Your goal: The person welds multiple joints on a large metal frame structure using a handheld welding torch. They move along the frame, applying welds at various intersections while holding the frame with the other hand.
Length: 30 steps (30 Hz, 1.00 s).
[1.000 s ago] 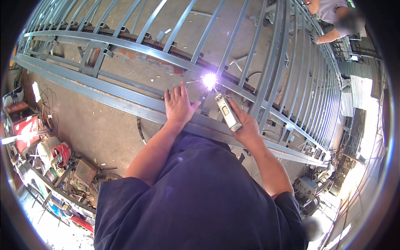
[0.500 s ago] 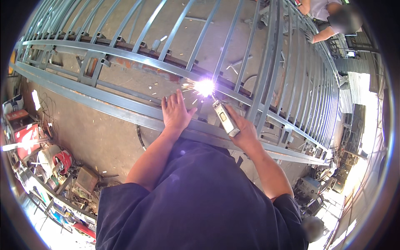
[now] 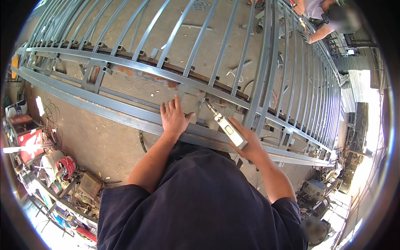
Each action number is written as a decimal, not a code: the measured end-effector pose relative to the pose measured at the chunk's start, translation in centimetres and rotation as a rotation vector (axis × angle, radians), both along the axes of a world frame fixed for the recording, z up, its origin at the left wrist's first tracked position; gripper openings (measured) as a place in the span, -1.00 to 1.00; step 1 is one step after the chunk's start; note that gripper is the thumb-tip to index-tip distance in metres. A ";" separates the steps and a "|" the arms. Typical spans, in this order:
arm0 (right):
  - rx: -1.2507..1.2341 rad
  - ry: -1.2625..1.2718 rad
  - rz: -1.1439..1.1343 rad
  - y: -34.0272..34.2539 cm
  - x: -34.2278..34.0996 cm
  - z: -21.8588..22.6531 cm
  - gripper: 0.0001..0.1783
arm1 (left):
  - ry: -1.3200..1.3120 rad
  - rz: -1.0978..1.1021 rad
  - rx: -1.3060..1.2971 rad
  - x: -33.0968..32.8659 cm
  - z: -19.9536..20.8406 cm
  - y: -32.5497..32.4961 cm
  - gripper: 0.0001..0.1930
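A boxy, silver-white handheld welding torch (image 3: pixel 231 132) sits in my right hand (image 3: pixel 248 142), fingers wrapped round its body. Its narrow nozzle (image 3: pixel 211 107) points up and left toward the long rail (image 3: pixel 166 70) of a metal barred frame, a little short of it. No arc shows at the tip. My left hand (image 3: pixel 175 118) lies over the near metal beam (image 3: pixel 129 110), its fingers spread toward the rail and holding nothing. Thin upright bars (image 3: pixel 196 46) run away from the rail.
At the upper right another person's hand (image 3: pixel 307 38) rests by the frame's far side. A red box (image 3: pixel 30 143) and piled tools stand at the left, near a brown box (image 3: pixel 89 185). Small offcuts lie on the concrete floor (image 3: pixel 104 146). Machinery (image 3: pixel 314 189) stands at the lower right.
The bright arc and sparks at the rail have gone out. My right hand has drawn the torch slightly back, down and right. My left hand stays nearly in place.
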State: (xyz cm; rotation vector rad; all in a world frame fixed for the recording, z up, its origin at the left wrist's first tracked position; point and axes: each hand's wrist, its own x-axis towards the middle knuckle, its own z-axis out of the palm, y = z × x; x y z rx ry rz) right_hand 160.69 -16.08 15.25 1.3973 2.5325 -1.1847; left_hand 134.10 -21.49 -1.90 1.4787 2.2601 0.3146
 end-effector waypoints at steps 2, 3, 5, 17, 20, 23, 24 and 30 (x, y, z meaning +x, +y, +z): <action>-0.043 0.001 -0.027 -0.1 0.4 1.6 -0.08 | -0.008 -0.012 0.031 -0.1 -0.2 0.0 0.08; -0.075 0.001 -0.034 0.1 0.4 2.6 -0.10 | -0.013 -0.011 0.035 -0.2 -0.5 -0.2 0.08; -0.148 -0.009 -0.041 0.9 1.3 4.4 -0.07 | 0.052 0.056 0.154 -0.5 -1.2 -1.0 0.04; -0.576 0.078 0.083 10.7 1.4 10.4 -0.14 | 0.228 0.427 0.186 -6.3 -0.9 -8.1 -0.15; -0.786 0.013 -0.021 12.7 -0.3 7.5 -0.15 | 0.204 0.500 0.209 -5.7 -1.4 -7.7 -0.15; -0.818 -0.033 0.000 13.8 -1.3 3.1 -0.13 | 0.195 0.546 0.118 -5.3 -0.2 -6.4 -0.17; -0.830 -0.066 0.013 14.0 -1.7 1.7 -0.13 | 0.221 0.545 0.098 -5.2 0.4 -6.0 -0.22; -0.997 0.071 0.124 14.5 -4.4 -4.9 -0.26 | 0.037 0.198 0.046 -6.9 3.4 -0.3 -0.58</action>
